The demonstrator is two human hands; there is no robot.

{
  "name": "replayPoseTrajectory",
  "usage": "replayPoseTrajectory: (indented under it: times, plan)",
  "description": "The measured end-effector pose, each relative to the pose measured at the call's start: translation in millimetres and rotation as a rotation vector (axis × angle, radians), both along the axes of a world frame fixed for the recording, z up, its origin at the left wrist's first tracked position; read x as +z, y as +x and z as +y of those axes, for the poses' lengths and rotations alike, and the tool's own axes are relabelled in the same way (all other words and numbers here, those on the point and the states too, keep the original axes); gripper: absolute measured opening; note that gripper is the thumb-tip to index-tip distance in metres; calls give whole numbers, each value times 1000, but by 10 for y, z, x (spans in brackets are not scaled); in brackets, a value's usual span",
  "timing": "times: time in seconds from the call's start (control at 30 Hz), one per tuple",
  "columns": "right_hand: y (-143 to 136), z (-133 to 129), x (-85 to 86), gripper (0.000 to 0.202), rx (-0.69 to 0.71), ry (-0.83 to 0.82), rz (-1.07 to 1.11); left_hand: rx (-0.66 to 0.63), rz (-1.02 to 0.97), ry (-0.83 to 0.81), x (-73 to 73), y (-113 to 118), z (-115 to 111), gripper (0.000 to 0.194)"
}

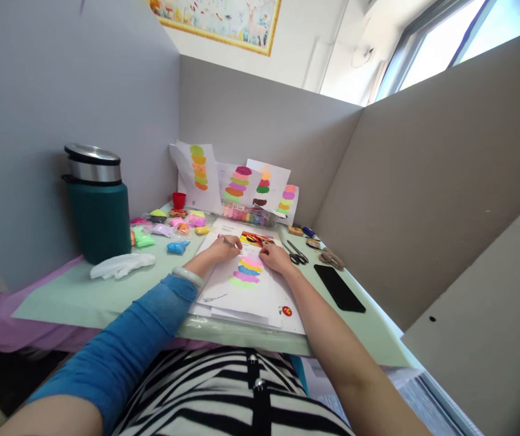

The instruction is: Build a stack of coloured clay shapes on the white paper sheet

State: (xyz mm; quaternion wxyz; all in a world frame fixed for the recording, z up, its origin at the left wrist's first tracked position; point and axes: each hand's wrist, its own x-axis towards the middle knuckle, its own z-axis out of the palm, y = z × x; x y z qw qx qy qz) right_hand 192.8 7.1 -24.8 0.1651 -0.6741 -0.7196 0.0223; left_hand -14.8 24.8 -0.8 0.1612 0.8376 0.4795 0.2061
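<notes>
My left hand [227,248] is closed around a thin pen-like tool [228,241] above a white sheet [217,278]. Opposite it, my right hand [276,257] rests at the sheet with its fingertips pinched together; what they hold, if anything, is too small to make out. Between and just below my hands, stacked bands of pink, yellow, blue, purple and light green colour [247,272] lie on the sheet. Beyond the fingers a printed picture in red and yellow [256,240] shows on the paper. More white paper [294,321] lies underneath.
A green flask [99,212] and a white glove-like item [122,265] stand and lie at left, near small colourful packets [178,247]. Black scissors [297,254] and a black phone [339,287] lie at right. Painted sheets [196,175] lean against grey partitions [260,109].
</notes>
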Motion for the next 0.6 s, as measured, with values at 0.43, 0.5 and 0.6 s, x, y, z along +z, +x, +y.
replayPoseTrajectory:
  times: [0.43, 0.5, 0.6]
  plan:
    - [13, 21, -21, 15, 14, 14, 11, 3, -160, -40, 86, -21, -154, 39]
    - [9, 12, -17, 15, 15, 13, 9, -23, -202, -111, 75, -19, -162, 39]
    - [5, 2, -14, 15, 20, 21, 14, -56, -272, -192, 71, -12, -176, 37]
